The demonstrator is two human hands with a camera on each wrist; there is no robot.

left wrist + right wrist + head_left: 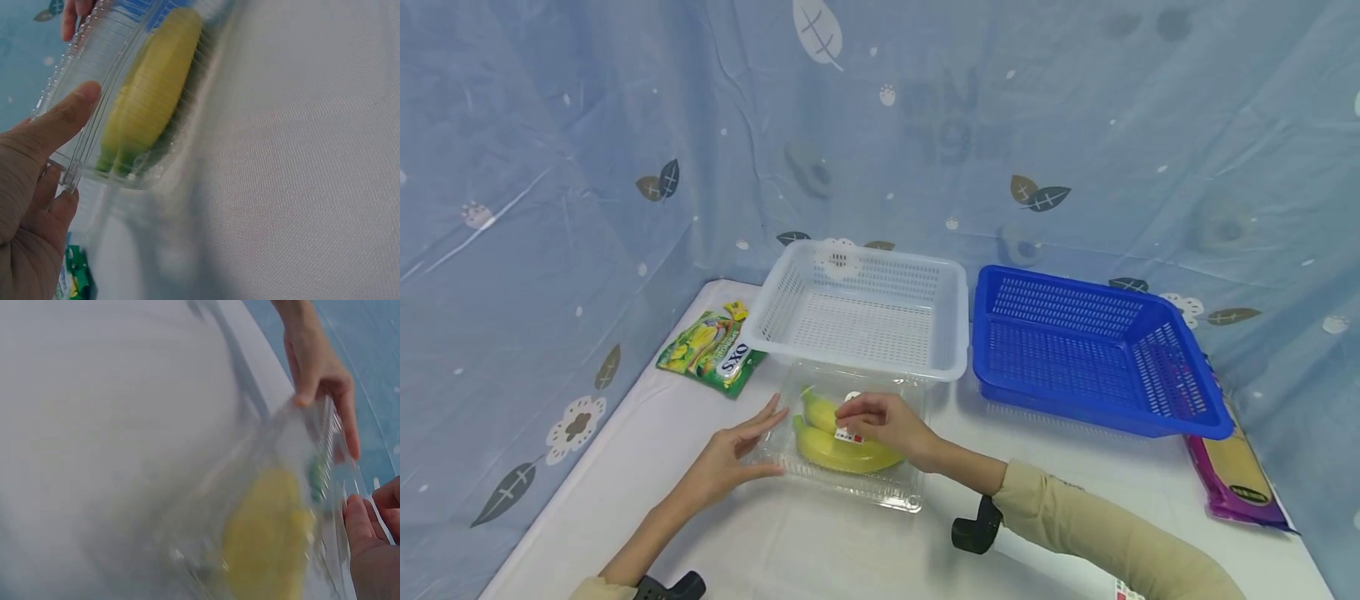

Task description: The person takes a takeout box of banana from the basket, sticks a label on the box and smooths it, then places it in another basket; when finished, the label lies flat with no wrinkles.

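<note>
A clear plastic clamshell box (872, 493) lies on the white table with yellow bananas (838, 454) inside, their green stem ends to the left. My left hand (730, 457) holds the box's left side, thumb near the front and fingers farther back; in the left wrist view the thumb lies along the ridged rim (81, 140). Over the lid, my right hand (891, 423) pinches a small white label with red and dark print (850, 435) between thumb and fingers. The right wrist view shows these fingertips (356, 512) close at the lid.
Behind the box stands a white basket (951, 367), with a blue basket (1082, 408) to its right. A green snack bag (711, 350) and a small yellow packet (736, 310) lie at the left. A purple and yellow package (1236, 475) lies at the right edge, partly behind the blue basket.
</note>
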